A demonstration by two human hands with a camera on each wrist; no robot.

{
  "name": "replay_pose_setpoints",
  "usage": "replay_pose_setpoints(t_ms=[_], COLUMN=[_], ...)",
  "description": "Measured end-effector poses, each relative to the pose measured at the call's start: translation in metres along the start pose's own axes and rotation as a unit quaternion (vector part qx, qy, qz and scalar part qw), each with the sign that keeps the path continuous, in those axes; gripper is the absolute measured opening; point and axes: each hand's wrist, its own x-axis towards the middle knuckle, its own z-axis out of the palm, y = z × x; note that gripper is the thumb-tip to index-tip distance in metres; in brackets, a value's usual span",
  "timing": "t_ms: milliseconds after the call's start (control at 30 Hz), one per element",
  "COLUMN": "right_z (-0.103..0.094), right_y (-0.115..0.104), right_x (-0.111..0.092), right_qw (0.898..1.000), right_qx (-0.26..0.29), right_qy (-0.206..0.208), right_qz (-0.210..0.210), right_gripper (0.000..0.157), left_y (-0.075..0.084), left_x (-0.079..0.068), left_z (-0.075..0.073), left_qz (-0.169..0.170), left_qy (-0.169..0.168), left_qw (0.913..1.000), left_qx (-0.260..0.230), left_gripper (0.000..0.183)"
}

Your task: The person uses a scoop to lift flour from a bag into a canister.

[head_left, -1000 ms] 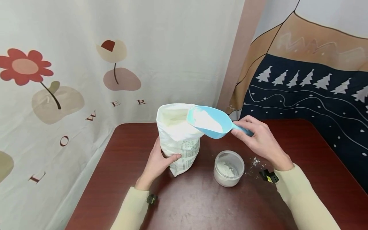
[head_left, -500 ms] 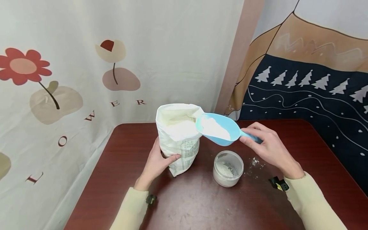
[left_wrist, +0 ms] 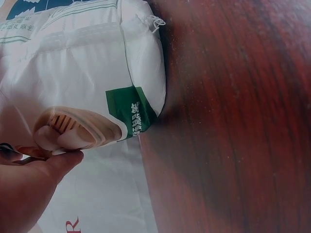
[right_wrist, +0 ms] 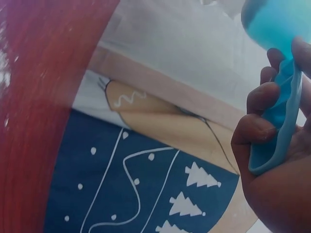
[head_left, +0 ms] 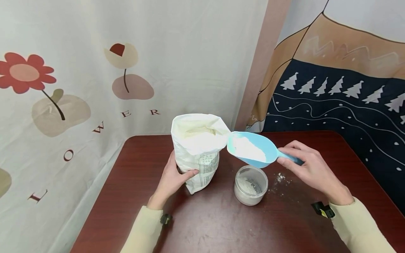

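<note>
A white bag of flour-like powder (head_left: 205, 163) stands upright with its top open on the table. My left hand (head_left: 172, 181) grips it round the lower left side, thumb on the front; in the left wrist view the bag (left_wrist: 82, 73) shows a printed picture and a green patch. My right hand (head_left: 311, 167) holds a blue scoop (head_left: 265, 144) by its handle, with white powder heaped in it. The fingers curl round that handle (right_wrist: 289, 121) in the right wrist view. Below the scoop stands a clear round jar (head_left: 251, 191), open, with some powder inside.
The dark red-brown table (head_left: 209, 228) carries spilled powder (head_left: 281, 178) to the right of the jar. Behind it hang a pale curtain (head_left: 196, 63) with flowers and letters and a dark blue cloth (head_left: 332, 105) with white trees.
My right hand has moved the loaded scoop right and down, away from over the bag's mouth towards the jar. The left hand and the bag have stayed nearly still.
</note>
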Motion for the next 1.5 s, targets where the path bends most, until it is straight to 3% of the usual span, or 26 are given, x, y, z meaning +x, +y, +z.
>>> replay_pose_setpoints(t_ms=[833,1500], right_z=[-0.030,-0.045], right_y=[0.032,0.025], right_x=[-0.044,-0.037], right_qw=[0.997,0.980], right_qx=[-0.053,-0.147], right_qy=[-0.053,-0.120], right_qz=[-0.034,-0.056], right_gripper=[0.034,0.024], left_y=[-0.001,-0.002], left_x=[0.001,0.000], left_z=[0.001,0.001], left_qz=[0.010,0.003], left_qy=[0.002,0.004], left_qw=[0.9999,1.0000], left_qx=[-0.005,0.001], left_gripper=[0.096,0.097])
